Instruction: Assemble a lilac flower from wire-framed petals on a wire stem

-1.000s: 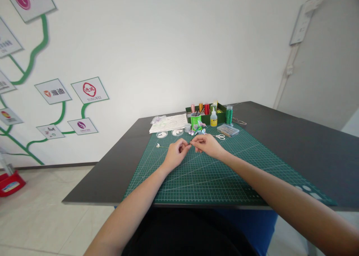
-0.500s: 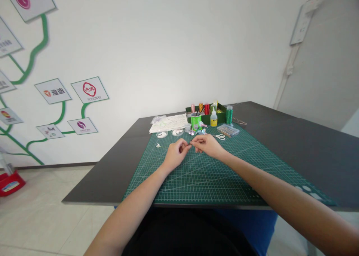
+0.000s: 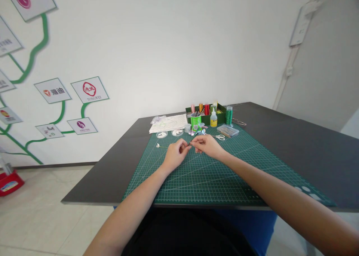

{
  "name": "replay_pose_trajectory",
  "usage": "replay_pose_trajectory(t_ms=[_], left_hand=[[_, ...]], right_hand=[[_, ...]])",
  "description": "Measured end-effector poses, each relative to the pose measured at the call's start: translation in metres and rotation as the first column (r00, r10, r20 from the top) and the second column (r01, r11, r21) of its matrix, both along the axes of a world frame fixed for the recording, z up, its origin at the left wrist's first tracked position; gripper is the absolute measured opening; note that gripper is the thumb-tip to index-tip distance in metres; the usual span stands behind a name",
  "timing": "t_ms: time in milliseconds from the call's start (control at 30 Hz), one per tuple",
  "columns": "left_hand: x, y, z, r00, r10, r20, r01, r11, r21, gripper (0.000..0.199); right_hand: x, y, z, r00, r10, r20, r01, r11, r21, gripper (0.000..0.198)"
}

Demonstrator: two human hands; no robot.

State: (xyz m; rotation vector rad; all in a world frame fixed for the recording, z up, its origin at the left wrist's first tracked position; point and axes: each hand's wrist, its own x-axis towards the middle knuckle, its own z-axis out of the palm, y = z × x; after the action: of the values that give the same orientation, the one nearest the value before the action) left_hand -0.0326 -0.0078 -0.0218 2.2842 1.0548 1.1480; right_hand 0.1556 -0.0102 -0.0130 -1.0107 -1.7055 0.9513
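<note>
Over the green cutting mat [image 3: 196, 177], my left hand [image 3: 176, 154] and my right hand [image 3: 206, 145] meet fingertip to fingertip. Both are closed in a pinch on a thin dark piece [image 3: 190, 143], too small to make out fully. A shiny green strip [image 3: 198, 130] rises just beyond the fingers; whether it joins the pinched piece I cannot tell. Left of my left hand, a small white flower [image 3: 157, 145] on a thin stem lies on the mat. White-handled scissors [image 3: 220, 137] rest beyond my right hand, their blades partly hidden.
At the back stand a green box [image 3: 221, 117] of thread spools, a green can [image 3: 195, 122], a yellow glue bottle [image 3: 213, 118] and a green spool [image 3: 229, 115]. Nearer lie a clear case [image 3: 227, 130], two shallow dishes [image 3: 162, 135] and white patterned sheets [image 3: 169, 123].
Both hands keep the same pinch in nearly the same place, with only tiny finger shifts. The things on the table have not moved.
</note>
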Motion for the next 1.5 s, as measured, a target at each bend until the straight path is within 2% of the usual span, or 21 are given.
replay_pose_trajectory(t_ms=[333, 467, 733, 1300, 1500], left_hand=[[-0.001, 0.000, 0.003, 0.994, 0.100, 0.034, -0.102, 0.994, 0.040, 0.022], [-0.003, 0.000, 0.004, 0.991, 0.137, 0.000, -0.137, 0.988, 0.078, 0.018], [-0.004, 0.000, 0.008, 0.967, 0.254, 0.016, -0.254, 0.962, 0.098, 0.019], [-0.006, -0.001, 0.016, 0.964, 0.223, 0.144, -0.238, 0.966, 0.099, 0.020], [-0.003, 0.001, 0.009, 0.976, 0.146, 0.164, -0.154, 0.987, 0.040, 0.022]], right_hand=[[0.001, 0.002, -0.003, 1.000, -0.009, 0.023, 0.009, 1.000, 0.018, 0.025], [0.001, 0.000, -0.001, 1.000, -0.016, 0.022, 0.016, 1.000, 0.012, 0.025], [0.000, -0.005, 0.005, 0.997, -0.008, -0.081, 0.012, 0.998, 0.054, 0.039], [0.005, 0.000, 0.002, 0.985, -0.060, -0.161, 0.073, 0.994, 0.081, 0.049], [0.003, -0.002, 0.002, 0.985, -0.018, -0.169, 0.026, 0.999, 0.045, 0.047]])
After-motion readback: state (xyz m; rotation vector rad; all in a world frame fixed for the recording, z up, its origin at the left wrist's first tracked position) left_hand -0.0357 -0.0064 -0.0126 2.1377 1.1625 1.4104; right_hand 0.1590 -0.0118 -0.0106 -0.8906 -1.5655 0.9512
